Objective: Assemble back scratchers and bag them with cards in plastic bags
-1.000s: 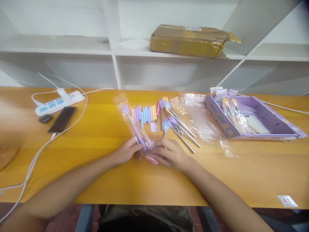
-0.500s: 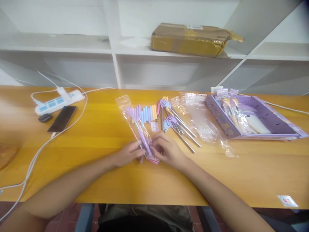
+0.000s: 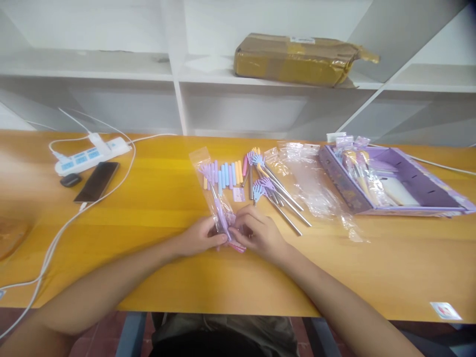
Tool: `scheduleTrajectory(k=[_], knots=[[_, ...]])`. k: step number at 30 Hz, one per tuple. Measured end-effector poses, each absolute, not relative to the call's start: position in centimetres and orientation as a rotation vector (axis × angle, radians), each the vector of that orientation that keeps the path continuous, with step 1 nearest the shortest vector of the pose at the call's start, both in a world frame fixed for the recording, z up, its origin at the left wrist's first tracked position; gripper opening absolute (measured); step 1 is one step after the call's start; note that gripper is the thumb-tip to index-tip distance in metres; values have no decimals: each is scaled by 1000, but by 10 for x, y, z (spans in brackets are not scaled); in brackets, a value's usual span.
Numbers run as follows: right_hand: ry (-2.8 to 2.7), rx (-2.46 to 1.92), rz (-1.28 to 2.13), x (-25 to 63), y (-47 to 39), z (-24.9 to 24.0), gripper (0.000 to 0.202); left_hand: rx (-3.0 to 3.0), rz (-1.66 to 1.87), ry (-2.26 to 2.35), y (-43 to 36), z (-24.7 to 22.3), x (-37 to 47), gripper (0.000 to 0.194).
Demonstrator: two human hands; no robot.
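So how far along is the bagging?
Apparently done: wrapped pieces sit in the purple box. In hand: the left hand and right hand are at a clear bag with a purple hand-ended stick inside. Probably left: loose metal rods, many hand-tipped, coloured tubes and spare clear bags, all on the table.

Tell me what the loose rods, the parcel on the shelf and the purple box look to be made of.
The rods look like smooth, polished metal, going by their silvery shine. The parcel seems to be brown cardboard wrapped in glossy tape, which catches the light and hangs ragged at one end. The box is probably printed card with a slight sheen, judging by its thin, slotted walls, though thin plastic is possible.
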State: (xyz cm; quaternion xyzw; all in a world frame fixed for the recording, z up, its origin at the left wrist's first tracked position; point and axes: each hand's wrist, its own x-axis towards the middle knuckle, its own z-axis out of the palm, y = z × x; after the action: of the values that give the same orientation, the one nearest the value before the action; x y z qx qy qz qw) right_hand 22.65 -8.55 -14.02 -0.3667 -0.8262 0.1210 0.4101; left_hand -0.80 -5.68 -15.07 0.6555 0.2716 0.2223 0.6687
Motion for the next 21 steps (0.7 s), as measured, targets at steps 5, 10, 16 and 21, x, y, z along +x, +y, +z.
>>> scheduleTrajectory(k=[5,10,16,21], knots=[[-2072,-919,298,227,-86,-141,12,1450,512,569,-56,-146,-6,40],[-2078,-907,297,227,-85,-141,12,1435,496,590,-57,-146,-4,39],[-2040,-962,461,229,-82,-138,16,1464,347,642,-53,-145,-6,43],[-1879,-1067,927,229,-81,-138,27,1451,330,593,-50,-144,-7,44]])
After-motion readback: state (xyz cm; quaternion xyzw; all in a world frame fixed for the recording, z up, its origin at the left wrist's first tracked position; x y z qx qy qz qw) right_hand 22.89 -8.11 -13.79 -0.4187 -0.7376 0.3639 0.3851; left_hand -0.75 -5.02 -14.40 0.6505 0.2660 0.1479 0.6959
